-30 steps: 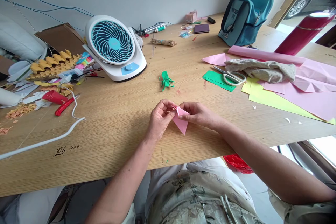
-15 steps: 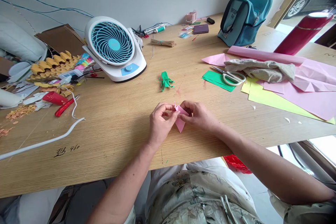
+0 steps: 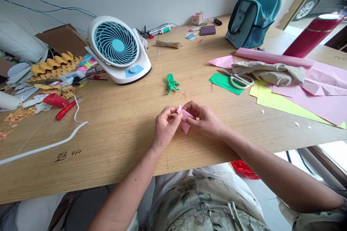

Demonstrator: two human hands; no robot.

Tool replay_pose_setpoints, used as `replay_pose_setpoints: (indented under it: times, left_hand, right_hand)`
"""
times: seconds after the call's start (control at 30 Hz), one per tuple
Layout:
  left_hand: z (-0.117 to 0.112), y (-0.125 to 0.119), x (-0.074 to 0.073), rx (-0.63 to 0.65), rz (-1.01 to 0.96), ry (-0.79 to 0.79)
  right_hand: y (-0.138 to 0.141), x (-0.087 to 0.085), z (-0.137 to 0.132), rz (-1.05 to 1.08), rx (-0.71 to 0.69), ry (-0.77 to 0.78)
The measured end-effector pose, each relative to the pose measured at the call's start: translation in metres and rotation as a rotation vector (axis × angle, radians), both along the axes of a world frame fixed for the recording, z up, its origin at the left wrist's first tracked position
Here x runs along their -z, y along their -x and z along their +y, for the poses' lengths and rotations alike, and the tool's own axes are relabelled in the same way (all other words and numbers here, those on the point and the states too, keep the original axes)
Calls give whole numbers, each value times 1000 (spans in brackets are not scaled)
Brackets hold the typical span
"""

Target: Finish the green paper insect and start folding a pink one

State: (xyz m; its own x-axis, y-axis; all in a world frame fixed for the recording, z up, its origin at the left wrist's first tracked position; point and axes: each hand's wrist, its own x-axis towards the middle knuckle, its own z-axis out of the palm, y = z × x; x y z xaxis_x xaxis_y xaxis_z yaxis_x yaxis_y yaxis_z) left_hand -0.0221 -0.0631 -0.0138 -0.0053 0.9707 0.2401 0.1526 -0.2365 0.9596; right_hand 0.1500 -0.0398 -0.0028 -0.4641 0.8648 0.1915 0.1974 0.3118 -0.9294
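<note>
Pink paper [image 3: 185,126] is pinched between both hands [image 3: 166,124].

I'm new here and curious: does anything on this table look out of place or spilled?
Yes. Small orange-tan scraps lie strewn loose on the left of the table, as if spilled; a few white bits lie stray at the right.
</note>
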Motion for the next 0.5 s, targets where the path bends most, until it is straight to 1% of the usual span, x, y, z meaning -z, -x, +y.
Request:
replay_pose_setpoints:
  times: [0.1,0.23,0.3,0.37,0.43,0.5]
  left_hand:
    - [0,0,1,34,-33,8]
    - [0,0,-1,1,2,1]
    - [-1,0,-4,2,-14,-4]
    - [-2,0,-7,65,-76,18]
    - [-2,1,-8,135,-130,45]
    - [-1,1,-6,157,-147,62]
  right_hand:
    - [0,1,1,11,-20,25]
    - [-1,2,1,-26,9,-34]
    - [-1,2,1,-46,-3,-46]
    - [-2,3,2,-31,-48,-14]
    - [-3,6,4,36,-97,50]
    - [-3,10,7,119,-128,112]
